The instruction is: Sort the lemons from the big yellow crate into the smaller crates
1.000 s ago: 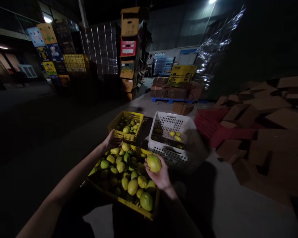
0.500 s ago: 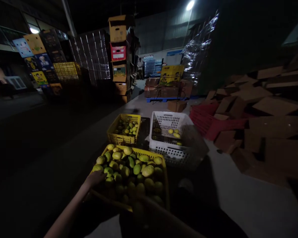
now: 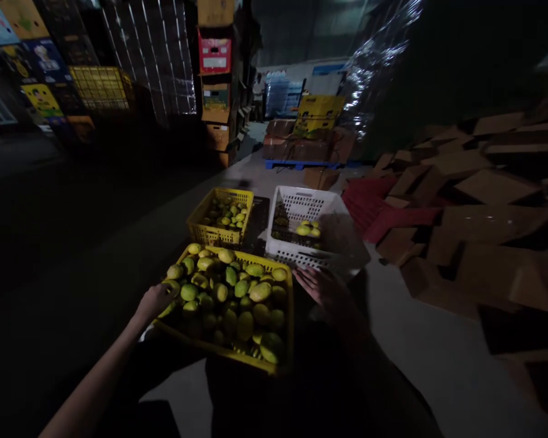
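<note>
A yellow crate (image 3: 287, 322) filled with green and yellow lemons (image 3: 242, 288) lies in front of me. At its left rim, my left hand (image 3: 154, 302) has its fingers curled round a lemon (image 3: 172, 287). Off the crate's right side, my right hand (image 3: 319, 286) is open, its fingers stretched out toward the near wall of a white crate (image 3: 292, 258). I cannot tell whether the fingertips touch that wall. A few yellow lemons (image 3: 309, 229) lie inside the white crate. Behind the full crate stands a smaller yellow crate (image 3: 196, 233), partly filled with lemons.
Flattened and torn cardboard boxes (image 3: 497, 225) are heaped at the right beside a red crate (image 3: 369, 204). Farther back are a blue pallet with boxes (image 3: 301, 164), a tall carton stack (image 3: 216, 100) and a wrapped stack (image 3: 153, 61). A person (image 3: 258, 94) stands in the background.
My right hand has moved from the near part of the lemon crate out to the right, by the white crate. My left hand stays at the left rim. The view has tilted down.
</note>
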Motion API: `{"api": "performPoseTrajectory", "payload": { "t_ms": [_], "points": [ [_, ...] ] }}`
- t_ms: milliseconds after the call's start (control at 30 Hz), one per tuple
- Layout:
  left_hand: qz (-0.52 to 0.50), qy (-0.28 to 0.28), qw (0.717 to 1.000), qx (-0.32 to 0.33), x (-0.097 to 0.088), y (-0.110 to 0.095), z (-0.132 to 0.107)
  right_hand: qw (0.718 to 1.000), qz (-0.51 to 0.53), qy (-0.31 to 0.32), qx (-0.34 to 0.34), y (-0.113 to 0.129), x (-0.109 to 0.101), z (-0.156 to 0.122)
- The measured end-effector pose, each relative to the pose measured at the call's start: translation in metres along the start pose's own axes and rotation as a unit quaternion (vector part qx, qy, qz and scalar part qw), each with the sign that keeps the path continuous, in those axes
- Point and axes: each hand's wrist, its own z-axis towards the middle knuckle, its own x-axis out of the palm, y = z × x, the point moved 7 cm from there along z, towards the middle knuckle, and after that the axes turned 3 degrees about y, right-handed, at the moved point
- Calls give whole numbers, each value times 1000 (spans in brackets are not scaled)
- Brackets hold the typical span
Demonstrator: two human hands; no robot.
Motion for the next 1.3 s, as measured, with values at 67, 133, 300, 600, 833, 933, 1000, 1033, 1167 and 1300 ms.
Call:
{"api": "performPoseTrajectory", "payload": {
  "t_ms": [67, 133, 300, 600, 833, 933, 1000, 1033, 1167, 1300],
  "points": [
    [-3, -55, 998, -31, -12, 1, -1, 996, 32, -31, 82, -27, -3, -5],
    [3, -74, 996, -48, -19, -2, -2, 986, 60, -73, 137, -47, -1, -11],
    [41, -32, 997, -51, -13, -27, 2, 966, 120, -141, 183, -61, 7, -17],
    [48, 16, 997, 51, 49, -118, 40, 953, 101, -113, 261, -66, 28, -40],
    [72, 57, 991, 101, 103, -180, 60, 945, 115, -122, 281, -67, 19, -40],
    [77, 66, 991, 90, 111, -189, 73, 946, 119, -126, 275, -65, 11, -38],
    [77, 68, 991, 88, 112, -189, 81, 946, 123, -126, 272, -63, 8, -38],
    [77, 66, 991, 89, 111, -187, 84, 947, 124, -125, 269, -62, 7, -38],
    [65, 44, 991, 111, 101, -179, 89, 952, 122, -123, 254, -57, 11, -41],
    [41, 7, 986, 160, 85, -176, 89, 951, 126, -122, 256, -58, 18, -43]
  ]
}}
